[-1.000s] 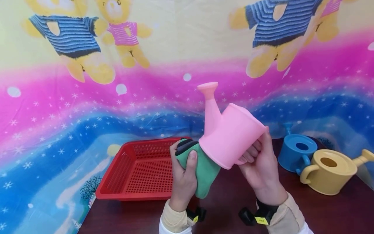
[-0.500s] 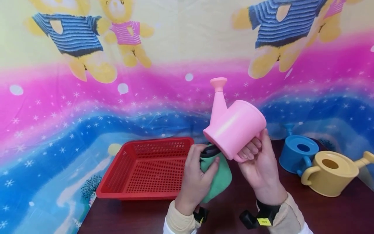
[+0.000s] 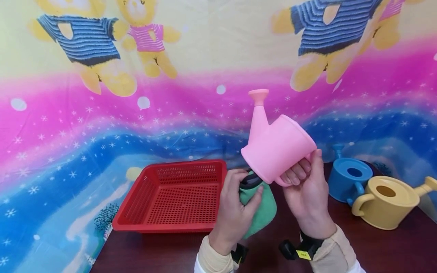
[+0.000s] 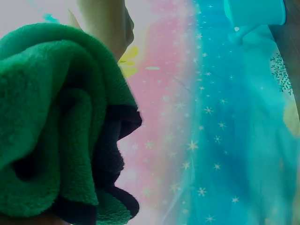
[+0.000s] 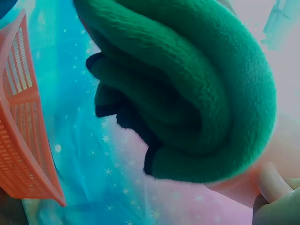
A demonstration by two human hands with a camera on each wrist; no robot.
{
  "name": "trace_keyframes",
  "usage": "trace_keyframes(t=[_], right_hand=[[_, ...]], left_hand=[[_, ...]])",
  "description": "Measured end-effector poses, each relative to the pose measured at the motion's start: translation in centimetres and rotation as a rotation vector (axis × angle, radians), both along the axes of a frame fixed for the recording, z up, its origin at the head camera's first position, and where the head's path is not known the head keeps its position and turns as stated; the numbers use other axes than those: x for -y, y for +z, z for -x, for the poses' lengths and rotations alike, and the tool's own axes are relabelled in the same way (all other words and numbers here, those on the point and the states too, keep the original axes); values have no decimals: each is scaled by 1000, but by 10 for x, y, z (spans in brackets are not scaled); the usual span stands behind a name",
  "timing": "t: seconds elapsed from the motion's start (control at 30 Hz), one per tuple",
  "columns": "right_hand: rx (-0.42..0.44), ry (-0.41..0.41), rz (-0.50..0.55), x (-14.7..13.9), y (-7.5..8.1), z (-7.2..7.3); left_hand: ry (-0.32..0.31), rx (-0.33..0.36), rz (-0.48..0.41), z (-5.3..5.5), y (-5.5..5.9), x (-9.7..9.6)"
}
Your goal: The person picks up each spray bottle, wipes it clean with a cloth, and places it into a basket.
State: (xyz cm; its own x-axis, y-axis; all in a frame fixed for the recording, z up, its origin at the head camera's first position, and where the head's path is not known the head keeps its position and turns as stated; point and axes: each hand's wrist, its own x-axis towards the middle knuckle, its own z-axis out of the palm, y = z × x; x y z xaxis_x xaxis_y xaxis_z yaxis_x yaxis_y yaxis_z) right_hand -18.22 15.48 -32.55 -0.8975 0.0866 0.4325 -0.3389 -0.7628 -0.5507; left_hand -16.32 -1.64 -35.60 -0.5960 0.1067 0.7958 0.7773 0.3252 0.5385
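Note:
A pink watering can [image 3: 278, 148] is held up tilted in the head view, its spout pointing upward. My right hand [image 3: 308, 193] grips it by the handle, with the thumb along its right side. Beneath the can's lower left edge, my left hand [image 3: 230, 214] holds a folded green cloth [image 3: 264, 208] with dark trim between thumb and fingers. The cloth's upper part lies right at the base of the can. Fuzzy folds of this cloth [image 4: 51, 108] fill the left side of the left wrist view. In the right wrist view the cloth [image 5: 234, 89] covers much of the can.
A red perforated basket [image 3: 146, 228] stands on the dark table [image 3: 160, 252] to the left. On the right are a blue watering can [image 3: 343, 184] and a yellow watering can [image 3: 385, 208]. A printed backdrop [image 3: 191, 102] hangs behind the table.
My left hand has moved right with the cloth, bringing it in under the can's lower edge. The pink watering can has shifted right and slightly up in my right hand.

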Motion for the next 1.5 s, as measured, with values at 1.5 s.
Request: trace_keyframes(t=[1.5], right_hand=[[-14,135,-42,8,-1,-11]], left_hand=[[138,87,-607,-1,1,2]])
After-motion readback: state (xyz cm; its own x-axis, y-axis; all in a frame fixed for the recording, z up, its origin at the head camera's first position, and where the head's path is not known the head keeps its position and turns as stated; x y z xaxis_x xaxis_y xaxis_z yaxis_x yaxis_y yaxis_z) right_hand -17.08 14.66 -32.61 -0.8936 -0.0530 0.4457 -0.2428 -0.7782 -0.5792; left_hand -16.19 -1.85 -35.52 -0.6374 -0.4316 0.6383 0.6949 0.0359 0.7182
